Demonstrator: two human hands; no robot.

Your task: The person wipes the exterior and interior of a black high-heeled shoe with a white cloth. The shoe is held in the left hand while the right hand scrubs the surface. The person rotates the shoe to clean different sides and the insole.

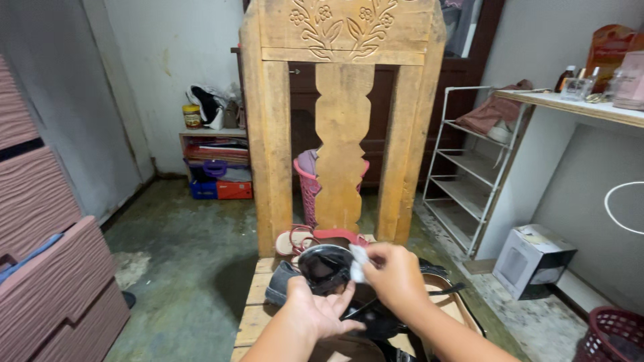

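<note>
My left hand [314, 315] holds a pair of dark sunglasses [323, 267] from below, thumb by the lens edge and fingers spread under the frame. One temple arm of the glasses sticks out to the right. My right hand [397, 276] pinches a small white cloth [357, 261] and presses it against the glossy lens. Both hands hover over the seat of a wooden chair [258, 295] with a carved back.
On the chair seat lie pink sandals [295, 240], a dark shoe [280, 285] and black sandals. A pink basket [308, 184] stands behind the chair. A white wire rack [469, 181], a cardboard box [533, 258] and a red basket [614, 332] are at right; a drawer unit [47, 268] at left.
</note>
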